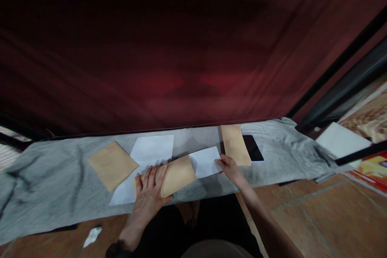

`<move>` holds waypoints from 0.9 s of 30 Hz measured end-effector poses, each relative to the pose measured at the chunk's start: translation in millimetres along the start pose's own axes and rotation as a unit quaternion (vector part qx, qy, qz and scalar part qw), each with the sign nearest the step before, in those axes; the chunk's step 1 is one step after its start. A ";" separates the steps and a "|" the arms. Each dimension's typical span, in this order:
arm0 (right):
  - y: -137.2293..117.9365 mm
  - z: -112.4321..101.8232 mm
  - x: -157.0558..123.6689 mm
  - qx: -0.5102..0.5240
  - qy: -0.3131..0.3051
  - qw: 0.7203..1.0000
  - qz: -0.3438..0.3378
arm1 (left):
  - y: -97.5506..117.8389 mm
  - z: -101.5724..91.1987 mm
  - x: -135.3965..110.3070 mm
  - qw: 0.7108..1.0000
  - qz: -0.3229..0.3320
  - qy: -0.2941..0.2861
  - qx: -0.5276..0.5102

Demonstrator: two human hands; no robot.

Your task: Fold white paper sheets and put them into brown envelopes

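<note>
Envelope (179,175), brown, lies aslant on the grey cloth (66,169) directly in front of the person, its left part covered by the left hand (151,187). Left hand: palm down, fingers fanned somewhat apart and pressed flat on the brown surface, thumb toward the near edge; nothing pinched between them. Right hand (228,167): thumb and fingers closed narrowly on the right edge of a white paper slip (205,161). The slip's other end meets the right end of the envelope; whether it sits inside or merely overlaps cannot be told from this angle.

Surroundings on the cloth: white sheets at the left hand, one farther back (152,149), another nearer (122,191) and partly under the envelope and hand. Left of these, a second brown envelope (113,165), turned cornerwise, with a faint reddish mark near its far corner. Beyond the right hand, a brown rectangular piece (236,145); just beside it, a dark-screened device (253,148), partly overlapped by it. Behind the cloth, a dark red panel (187,68). On the tiled floor (311,209), lower left, a crumpled white scrap (92,237).
</note>
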State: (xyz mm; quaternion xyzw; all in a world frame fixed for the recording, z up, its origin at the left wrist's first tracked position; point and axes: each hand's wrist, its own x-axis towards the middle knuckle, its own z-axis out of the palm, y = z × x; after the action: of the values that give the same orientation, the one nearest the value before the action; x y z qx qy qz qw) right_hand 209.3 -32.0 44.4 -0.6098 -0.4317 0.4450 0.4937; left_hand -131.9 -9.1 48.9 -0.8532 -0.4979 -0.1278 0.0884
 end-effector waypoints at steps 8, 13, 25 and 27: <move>-2.3 44.5 -9.8 -0.074 0.000 0.994 -0.080 | 24.0 2.0 19.6 0.998 0.042 0.000 -0.048; 3.4 53.4 -8.5 -0.040 -0.005 0.999 0.004 | 37.6 2.6 28.0 0.995 0.064 -0.002 -0.070; 16.7 45.5 -9.1 0.065 0.007 0.998 0.011 | 36.8 14.5 37.1 0.994 0.081 -0.017 -0.077; 17.7 46.9 -8.6 0.066 0.031 0.997 -0.010 | 37.6 14.0 40.4 0.993 0.085 -0.019 -0.074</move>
State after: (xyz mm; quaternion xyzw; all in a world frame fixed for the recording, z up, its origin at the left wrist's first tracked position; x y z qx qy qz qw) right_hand 163.4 -32.6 22.5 -0.5855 -0.3919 0.4485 0.5500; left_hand -78.3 9.8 47.0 -0.8988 -0.4143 -0.1406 0.0262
